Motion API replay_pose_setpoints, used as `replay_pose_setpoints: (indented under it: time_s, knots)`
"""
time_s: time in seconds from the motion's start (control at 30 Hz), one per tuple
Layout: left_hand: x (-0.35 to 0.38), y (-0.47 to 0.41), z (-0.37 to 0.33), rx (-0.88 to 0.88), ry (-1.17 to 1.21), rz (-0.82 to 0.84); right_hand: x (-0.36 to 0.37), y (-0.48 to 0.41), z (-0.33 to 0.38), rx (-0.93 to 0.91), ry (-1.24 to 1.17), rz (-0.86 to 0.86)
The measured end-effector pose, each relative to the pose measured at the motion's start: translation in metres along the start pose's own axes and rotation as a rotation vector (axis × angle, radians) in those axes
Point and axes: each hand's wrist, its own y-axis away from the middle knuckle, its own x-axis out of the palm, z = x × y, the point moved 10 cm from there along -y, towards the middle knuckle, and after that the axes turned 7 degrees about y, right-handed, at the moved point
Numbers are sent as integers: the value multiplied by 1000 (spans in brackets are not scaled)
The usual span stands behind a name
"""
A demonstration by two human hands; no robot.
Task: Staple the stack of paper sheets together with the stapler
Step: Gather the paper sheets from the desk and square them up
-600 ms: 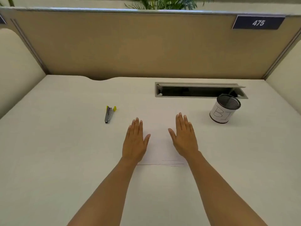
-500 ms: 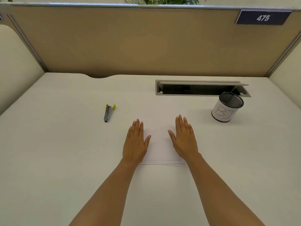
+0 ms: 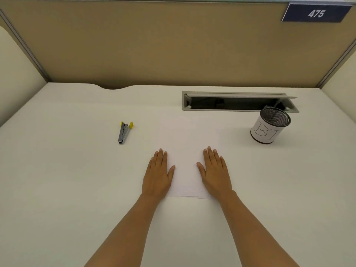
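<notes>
A stack of white paper sheets [image 3: 185, 143] lies flat on the cream desk, its near edges slightly fanned. My left hand [image 3: 158, 175] rests palm down on the stack's near left edge, fingers together and holding nothing. My right hand [image 3: 214, 173] lies flat on the near right edge in the same way. A small silver stapler [image 3: 123, 132] with yellow ends lies on the desk to the left of the paper, about a hand's length beyond my left hand, untouched.
A black mesh pen cup [image 3: 268, 126] with a white label stands at the right. Behind it a grey cable tray [image 3: 238, 102] is sunk into the desk with its lid up. Tan partition walls [image 3: 173, 45] close off the back and sides.
Both hands stay flat on the paper. The camera has tilted down a little, so the desk and objects sit slightly higher in view.
</notes>
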Motion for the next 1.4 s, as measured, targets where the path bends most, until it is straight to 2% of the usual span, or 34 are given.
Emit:
replay_pose_setpoints:
  time_s: [0.17, 0.27, 0.37, 0.53, 0.83, 1.17, 1.3, 1.4]
  knots:
    - [-2, -1, -1, -31, 55, 6, -10, -3, -3, 24, -92, -10]
    - [-9, -4, 1, -113, 129, -16, -25, -2, -21, 194, -295, -129]
    - [-18, -7, 6, -274, 255, -81, -34, 2, -38, 371, -425, -219]
    - [-30, -19, 14, -485, 428, -166, -37, -6, -45, 464, -555, -186]
    - [-26, -27, 40, -779, 574, -133, -32, -7, -50, 535, -619, -161]
    - [-19, -32, 50, -819, 729, -79, -29, -8, -55, 585, -675, -161]
    - [-18, -32, 44, -813, 602, 2, -29, -9, -54, 589, -673, -152]
    - [-21, -34, 40, -780, 519, 2, -29, -10, -55, 586, -674, -146]
